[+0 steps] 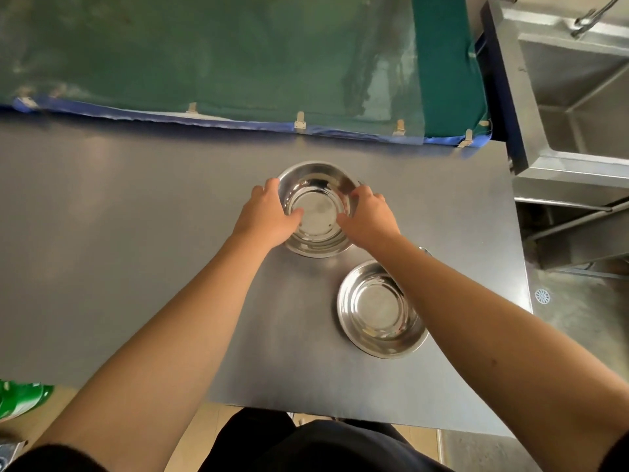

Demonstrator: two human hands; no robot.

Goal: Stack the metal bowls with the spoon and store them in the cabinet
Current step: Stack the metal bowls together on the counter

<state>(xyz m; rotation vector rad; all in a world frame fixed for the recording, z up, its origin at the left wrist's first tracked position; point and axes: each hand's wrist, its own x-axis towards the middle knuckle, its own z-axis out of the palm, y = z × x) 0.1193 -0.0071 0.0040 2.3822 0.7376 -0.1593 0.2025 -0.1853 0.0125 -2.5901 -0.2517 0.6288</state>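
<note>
Surface: grey table, smooth and bare at left; green cloth along the far edge, steel sink at right.
Far bowl: metal bowl sits mid-table, gripped at both sides of the rim.
Left hand: left hand is wrapped on the left rim, thumb inside.
Right hand: right hand is closed on the right rim, thumb inside.
Near bowl: second bowl lies nearer, right of centre, partly under the right forearm.
Spoon: only a small rounded tip is seen beside the forearm; cannot be confirmed.
Handling: judged light, stiff, slippery; rim grip is best.
Clearance: right table edge is close to the near bowl; open room is at left.
Cabinet: not seen.
</note>
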